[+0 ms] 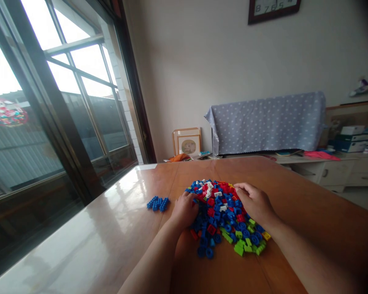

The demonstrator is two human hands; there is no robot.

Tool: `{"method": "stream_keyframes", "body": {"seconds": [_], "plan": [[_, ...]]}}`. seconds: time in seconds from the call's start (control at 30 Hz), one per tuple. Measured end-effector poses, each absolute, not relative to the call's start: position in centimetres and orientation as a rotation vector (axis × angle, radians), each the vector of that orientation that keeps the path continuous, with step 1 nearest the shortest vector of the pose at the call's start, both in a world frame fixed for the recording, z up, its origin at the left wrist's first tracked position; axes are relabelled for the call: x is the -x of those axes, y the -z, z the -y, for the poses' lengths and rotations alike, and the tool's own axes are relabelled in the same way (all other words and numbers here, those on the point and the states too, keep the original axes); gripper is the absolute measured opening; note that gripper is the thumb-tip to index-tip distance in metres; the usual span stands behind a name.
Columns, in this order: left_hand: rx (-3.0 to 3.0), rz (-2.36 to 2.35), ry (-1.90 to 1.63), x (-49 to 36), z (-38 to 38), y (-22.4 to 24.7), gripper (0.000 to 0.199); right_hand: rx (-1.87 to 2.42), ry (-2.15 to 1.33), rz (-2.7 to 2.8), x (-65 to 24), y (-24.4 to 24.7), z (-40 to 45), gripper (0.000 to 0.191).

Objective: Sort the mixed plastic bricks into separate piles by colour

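A heap of small plastic building bricks [216, 212] in blue, red, white, green and yellow lies on the brown table [141, 249]. At the heap's left edge rests my left hand [185, 209], its thumb and fingers apart against the blue pieces; its fingertips are partly hidden. My right hand [255, 203] touches the right edge, beside red and blue bricks, with fingers stretched out and nothing visible held. Blue wheel-like rings [209, 252] and green bricks [239, 247] lie at the near side. Left of my left hand sits a separate group of joined blue bricks [158, 203].
A glass sliding door [79, 102] stands at the left. Beyond the table are framed pictures [189, 144], a screen-shaped object under a spotted grey cloth [268, 122], and a white cabinet [337, 171]. A clock [274, 9] hangs on the wall.
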State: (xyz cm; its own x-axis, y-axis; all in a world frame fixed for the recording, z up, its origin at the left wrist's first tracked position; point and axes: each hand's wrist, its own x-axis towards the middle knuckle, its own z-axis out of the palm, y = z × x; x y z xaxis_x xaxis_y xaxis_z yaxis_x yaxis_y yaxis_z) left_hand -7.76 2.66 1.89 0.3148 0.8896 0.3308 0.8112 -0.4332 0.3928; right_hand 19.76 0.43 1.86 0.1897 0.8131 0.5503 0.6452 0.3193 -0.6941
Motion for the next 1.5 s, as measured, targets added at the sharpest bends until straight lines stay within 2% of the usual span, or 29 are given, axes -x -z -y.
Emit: {"method": "stream_keyframes", "body": {"seconds": [0.17, 0.37, 0.63, 0.87, 0.93, 1.03, 1.1, 1.27, 1.37, 1.5], "plan": [[-2.445, -1.441, -0.784, 7.4, -2.1, -2.3, 0.035, 1.375, -0.185, 1.543, -19.6, -2.0, -0.4, 0.033], [-2.262, -1.361, -0.977, 7.5, -2.3, -2.6, 0.022, 1.348, -0.172, 1.528, -19.4, -1.9, -0.4, 0.032], [-1.704, -1.203, -1.184, 7.5, -2.6, -3.4, 0.047, 1.324, -0.17, 1.545, -19.5, -1.9, -0.4, 0.032], [-1.569, -0.931, -1.041, 5.6, 0.0, -5.1, 0.046, 1.176, -0.317, 1.738, -16.4, -3.7, 2.5, 0.03], [-1.518, -0.798, -1.005, 5.0, 0.7, -5.3, 0.046, 1.113, -0.419, 1.883, -15.4, -4.4, 3.7, 0.036], [-1.448, -0.681, -0.979, 4.4, 1.4, -5.6, 0.057, 1.049, -0.426, 1.993, -14.4, -5.1, 5.1, 0.038], [-1.427, -0.657, -0.971, 4.1, 1.7, -5.8, 0.064, 1.055, -0.405, 2.006, -14.2, -5.4, 5.5, 0.032], [-1.477, -0.743, -0.985, 4.0, 1.7, -5.6, 0.072, 1.127, -0.372, 1.95, -15.7, -5.2, 4.0, 0.019], [-1.538, -0.873, -1.016, 4.4, 0.8, -5.0, 0.068, 1.298, -0.324, 1.768, -19.3, -4.2, 1.2, 0.026], [-1.585, -0.99, -1.073, 5.2, -0.6, -3.9, 0.061, 1.739, -0.218, 1.47, -26.1, -2.1, -2.3, 0.031]]}}
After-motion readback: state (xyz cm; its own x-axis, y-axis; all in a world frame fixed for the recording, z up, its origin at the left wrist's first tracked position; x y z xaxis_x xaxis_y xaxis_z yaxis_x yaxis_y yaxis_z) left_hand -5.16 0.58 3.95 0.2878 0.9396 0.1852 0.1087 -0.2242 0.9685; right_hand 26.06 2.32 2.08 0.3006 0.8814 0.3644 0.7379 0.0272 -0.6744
